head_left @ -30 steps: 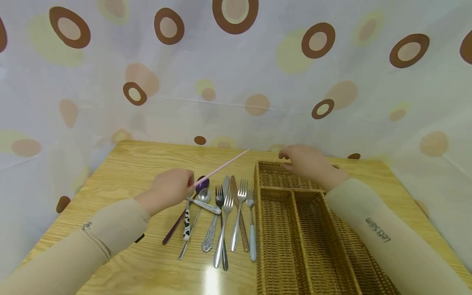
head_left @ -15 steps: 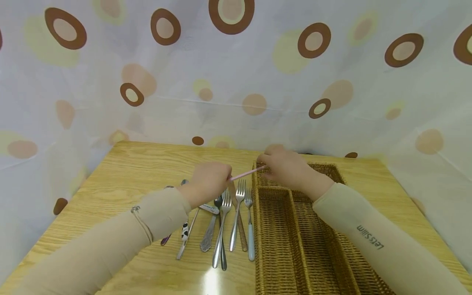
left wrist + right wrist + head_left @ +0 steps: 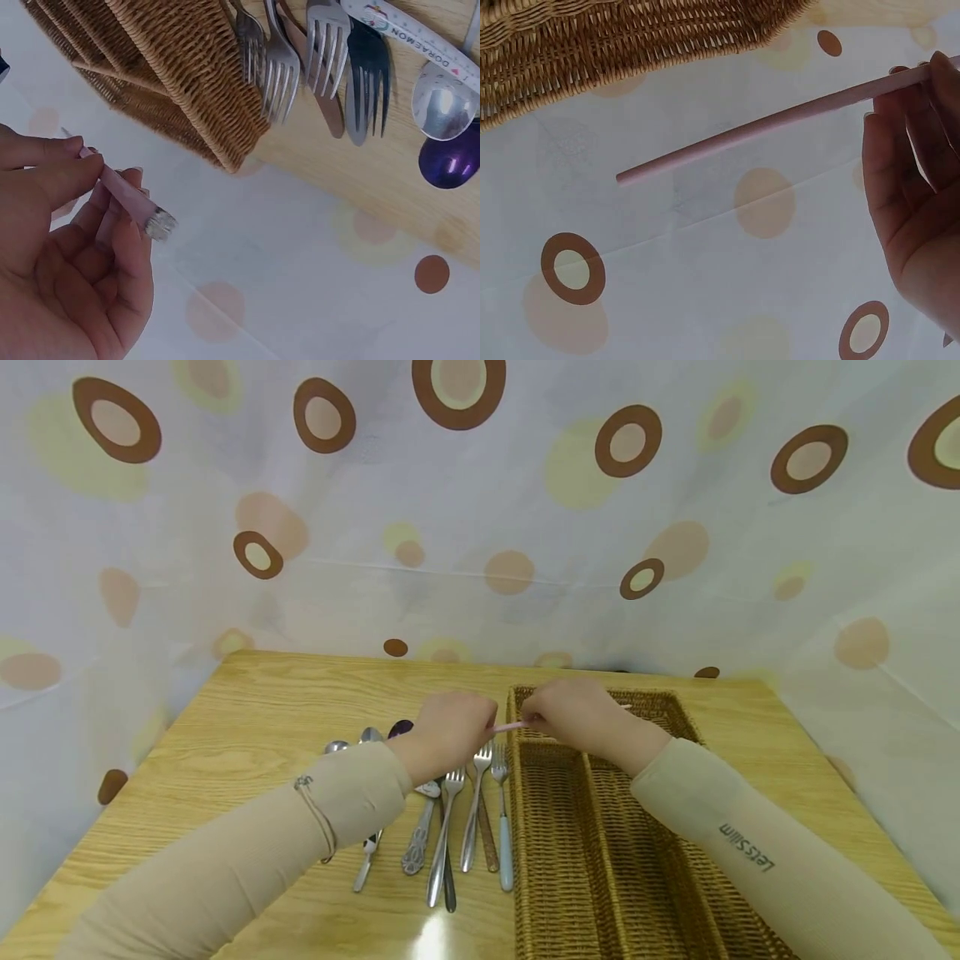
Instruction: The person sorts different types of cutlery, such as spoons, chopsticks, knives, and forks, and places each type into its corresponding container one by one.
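Observation:
A long pink chopstick (image 3: 512, 726) runs between my two hands, above the left rim of the wicker tray (image 3: 555, 860). My left hand (image 3: 453, 727) pinches it between thumb and fingers; in the left wrist view its thicker pink end, with a silvery tip (image 3: 160, 223), sticks out past the fingers. My right hand (image 3: 577, 714) pinches it further along, over the tray's back compartment. The right wrist view shows the plain blunt end of the chopstick (image 3: 735, 135) reaching well beyond that hand (image 3: 922, 180).
Left of the tray lie several forks (image 3: 447, 827), including one with a pale blue handle (image 3: 506, 856). Knives and spoons lie among them, such as a silver spoon (image 3: 442, 101) and a purple spoon (image 3: 450, 161). A patterned cloth (image 3: 480, 527) hangs behind the wooden table (image 3: 315, 693).
My left hand has carried the chopstick rightward from above the spoons. My right hand has come left and down and now grips the chopstick too. The cutlery lies as before.

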Action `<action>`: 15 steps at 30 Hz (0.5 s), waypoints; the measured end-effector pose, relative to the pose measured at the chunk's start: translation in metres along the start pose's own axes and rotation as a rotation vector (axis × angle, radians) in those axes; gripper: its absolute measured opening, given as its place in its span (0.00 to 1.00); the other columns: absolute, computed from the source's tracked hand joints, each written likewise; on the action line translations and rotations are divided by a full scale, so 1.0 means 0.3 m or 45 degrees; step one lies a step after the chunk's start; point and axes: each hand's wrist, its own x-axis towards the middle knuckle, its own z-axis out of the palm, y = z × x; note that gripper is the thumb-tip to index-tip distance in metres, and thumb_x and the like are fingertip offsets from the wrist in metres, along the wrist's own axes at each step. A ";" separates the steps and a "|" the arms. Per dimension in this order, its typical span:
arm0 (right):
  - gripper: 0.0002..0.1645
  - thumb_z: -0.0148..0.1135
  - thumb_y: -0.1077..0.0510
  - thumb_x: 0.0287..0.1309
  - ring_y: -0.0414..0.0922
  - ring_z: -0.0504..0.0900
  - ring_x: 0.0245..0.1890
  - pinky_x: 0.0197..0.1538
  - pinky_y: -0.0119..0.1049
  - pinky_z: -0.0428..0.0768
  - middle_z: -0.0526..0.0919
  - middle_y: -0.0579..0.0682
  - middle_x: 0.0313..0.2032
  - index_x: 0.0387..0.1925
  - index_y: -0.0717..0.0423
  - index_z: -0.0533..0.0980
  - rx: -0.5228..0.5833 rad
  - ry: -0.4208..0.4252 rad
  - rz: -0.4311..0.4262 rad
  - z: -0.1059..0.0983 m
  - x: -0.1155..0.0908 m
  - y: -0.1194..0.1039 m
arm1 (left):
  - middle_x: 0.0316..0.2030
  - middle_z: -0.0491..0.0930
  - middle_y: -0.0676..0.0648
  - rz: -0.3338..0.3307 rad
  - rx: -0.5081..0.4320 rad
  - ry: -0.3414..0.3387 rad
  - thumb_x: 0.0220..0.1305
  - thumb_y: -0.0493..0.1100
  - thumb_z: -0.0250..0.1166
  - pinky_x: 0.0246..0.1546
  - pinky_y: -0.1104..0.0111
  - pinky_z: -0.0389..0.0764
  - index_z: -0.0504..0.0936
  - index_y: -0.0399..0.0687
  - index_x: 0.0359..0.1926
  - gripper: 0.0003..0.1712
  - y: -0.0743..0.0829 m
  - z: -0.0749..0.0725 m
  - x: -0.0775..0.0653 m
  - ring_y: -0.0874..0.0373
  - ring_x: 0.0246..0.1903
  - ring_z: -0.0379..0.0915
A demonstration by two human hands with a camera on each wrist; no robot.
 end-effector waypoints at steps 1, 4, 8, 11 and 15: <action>0.05 0.64 0.55 0.53 0.39 0.75 0.21 0.24 0.36 0.78 0.86 0.46 0.26 0.29 0.49 0.84 0.001 -0.002 -0.006 0.002 0.000 0.004 | 0.30 0.84 0.48 -0.003 -0.028 -0.003 0.63 0.46 0.59 0.27 0.64 0.81 0.81 0.45 0.35 0.10 -0.006 0.002 -0.002 0.57 0.25 0.76; 0.05 0.63 0.55 0.54 0.40 0.79 0.24 0.28 0.39 0.81 0.86 0.46 0.27 0.29 0.49 0.84 0.021 -0.027 0.016 0.012 -0.006 0.023 | 0.31 0.84 0.47 -0.029 -0.099 -0.023 0.63 0.43 0.59 0.30 0.63 0.81 0.81 0.43 0.35 0.08 -0.035 0.006 -0.012 0.58 0.26 0.76; 0.05 0.63 0.56 0.54 0.43 0.81 0.28 0.33 0.42 0.83 0.86 0.47 0.30 0.30 0.49 0.83 0.069 -0.067 0.075 0.044 -0.028 0.074 | 0.32 0.83 0.47 -0.080 -0.116 -0.042 0.63 0.42 0.57 0.30 0.63 0.82 0.80 0.42 0.35 0.08 -0.089 0.006 -0.043 0.58 0.26 0.75; 0.04 0.62 0.58 0.55 0.44 0.81 0.28 0.34 0.43 0.82 0.86 0.48 0.30 0.30 0.50 0.83 0.107 -0.077 0.102 0.076 -0.046 0.120 | 0.31 0.83 0.46 -0.119 -0.100 -0.054 0.62 0.41 0.58 0.27 0.63 0.81 0.80 0.41 0.33 0.08 -0.141 0.015 -0.072 0.58 0.25 0.75; 0.05 0.61 0.60 0.56 0.43 0.80 0.28 0.35 0.44 0.81 0.86 0.49 0.30 0.30 0.52 0.82 0.165 -0.100 0.148 0.122 -0.064 0.181 | 0.24 0.81 0.47 -0.179 -0.078 -0.064 0.59 0.39 0.60 0.20 0.68 0.75 0.78 0.42 0.27 0.06 -0.213 0.042 -0.111 0.59 0.21 0.72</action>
